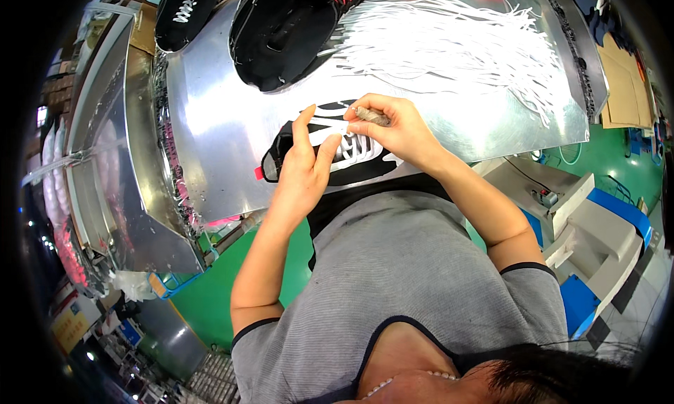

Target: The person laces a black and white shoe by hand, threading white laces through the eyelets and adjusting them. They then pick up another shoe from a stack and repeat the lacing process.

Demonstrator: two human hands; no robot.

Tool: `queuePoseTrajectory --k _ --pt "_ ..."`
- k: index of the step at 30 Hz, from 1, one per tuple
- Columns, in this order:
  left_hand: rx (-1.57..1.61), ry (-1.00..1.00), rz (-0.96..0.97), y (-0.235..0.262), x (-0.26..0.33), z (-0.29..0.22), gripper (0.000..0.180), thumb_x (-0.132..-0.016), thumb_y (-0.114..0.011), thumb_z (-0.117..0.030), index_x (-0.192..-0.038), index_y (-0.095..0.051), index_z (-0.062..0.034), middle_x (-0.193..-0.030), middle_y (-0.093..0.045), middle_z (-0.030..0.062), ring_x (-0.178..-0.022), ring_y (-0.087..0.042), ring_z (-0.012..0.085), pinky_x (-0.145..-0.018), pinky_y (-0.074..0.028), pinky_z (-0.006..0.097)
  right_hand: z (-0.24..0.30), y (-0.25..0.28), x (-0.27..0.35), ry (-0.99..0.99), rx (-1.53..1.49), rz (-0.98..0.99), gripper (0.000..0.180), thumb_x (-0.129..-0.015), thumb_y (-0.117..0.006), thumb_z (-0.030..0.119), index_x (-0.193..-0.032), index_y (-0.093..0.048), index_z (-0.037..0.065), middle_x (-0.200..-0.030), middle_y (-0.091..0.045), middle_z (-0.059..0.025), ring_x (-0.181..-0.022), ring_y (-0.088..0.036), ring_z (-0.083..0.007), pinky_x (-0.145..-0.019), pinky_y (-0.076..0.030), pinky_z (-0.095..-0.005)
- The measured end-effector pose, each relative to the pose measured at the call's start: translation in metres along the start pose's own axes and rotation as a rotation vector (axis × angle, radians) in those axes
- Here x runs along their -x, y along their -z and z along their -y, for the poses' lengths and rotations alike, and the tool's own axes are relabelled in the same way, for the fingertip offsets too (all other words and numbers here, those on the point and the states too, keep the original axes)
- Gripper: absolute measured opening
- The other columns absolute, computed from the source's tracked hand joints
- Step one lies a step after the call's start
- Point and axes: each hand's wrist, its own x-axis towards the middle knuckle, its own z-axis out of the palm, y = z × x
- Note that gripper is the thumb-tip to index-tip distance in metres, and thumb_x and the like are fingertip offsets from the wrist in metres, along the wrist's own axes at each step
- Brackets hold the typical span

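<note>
A black and white shoe upper (361, 167) lies on the metal tabletop in front of me, with white lace crossing its eyelets. At its left end, my left hand (303, 162) grips the upper, index finger and thumb on either side of a white strip. My right hand (400, 131) is closed around a short tool with a wrapped, greyish-brown handle (372, 116). Its thumb and fingertips meet over the lacing, close to my left fingertips. The tool's working end is hidden. A small red tab (259, 173) sticks out at the upper's left end.
A large pile of white shoelaces (449, 46) spreads over the far right of the metal table (210, 137). Beyond my left hand stand a black container (281, 39) and a black laced upper (186, 14). A beige and blue machine (583, 242) stands at the right.
</note>
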Motion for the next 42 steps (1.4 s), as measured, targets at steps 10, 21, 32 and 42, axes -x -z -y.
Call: queuePoseTrajectory --k 10,21,32,42 --pt "-0.065 -0.032 -0.197 -0.01 -0.005 0.004 0.034 -0.095 -0.06 -0.023 -0.124 -0.058 -0.0047 -0.093 -0.068 0.0151 -0.086 -0.062 0.0279 -0.08 -0.048 0.038 0.042 0.033 0.006 -0.016 -0.262 0.495 0.008 -0.086 -0.068 0.006 -0.087 -0.064 0.0 -0.081 -0.065 -0.0043 -0.077 -0.06 -0.0105 -0.073 -0.048 -0.0254" --pt "0.087 -0.008 -0.171 -0.011 -0.01 0.006 0.038 -0.085 -0.071 -0.019 -0.118 -0.062 -0.0019 -0.106 -0.07 0.0133 -0.094 -0.068 0.0233 -0.084 -0.05 0.033 0.006 -0.006 -0.009 0.055 0.189 -0.001 0.01 -0.09 -0.066 0.01 -0.095 -0.066 0.001 -0.081 -0.065 -0.0023 -0.074 -0.056 -0.0072 -0.069 -0.047 -0.0241" --pt "-0.069 -0.002 -0.252 -0.018 -0.007 -0.003 0.04 -0.08 -0.075 -0.017 -0.115 -0.063 -0.0035 -0.099 -0.071 0.0134 -0.091 -0.069 0.0253 -0.082 -0.051 0.035 0.01 0.006 0.019 0.07 0.254 -0.049 0.02 -0.095 -0.061 0.02 -0.107 -0.056 0.004 -0.083 -0.068 -0.0127 -0.073 -0.067 -0.0257 -0.067 -0.051 -0.0352" --pt "-0.053 -0.112 -0.256 -0.022 -0.007 0.009 0.039 -0.083 -0.072 -0.006 -0.12 -0.06 -0.0009 -0.108 -0.065 0.0099 -0.09 -0.064 0.0143 -0.079 -0.052 0.027 0.018 0.008 0.02 0.174 0.647 0.048 0.012 -0.09 -0.063 0.01 -0.096 -0.058 0.002 -0.076 -0.066 -0.0108 -0.064 -0.063 -0.0266 -0.058 -0.048 -0.0349"
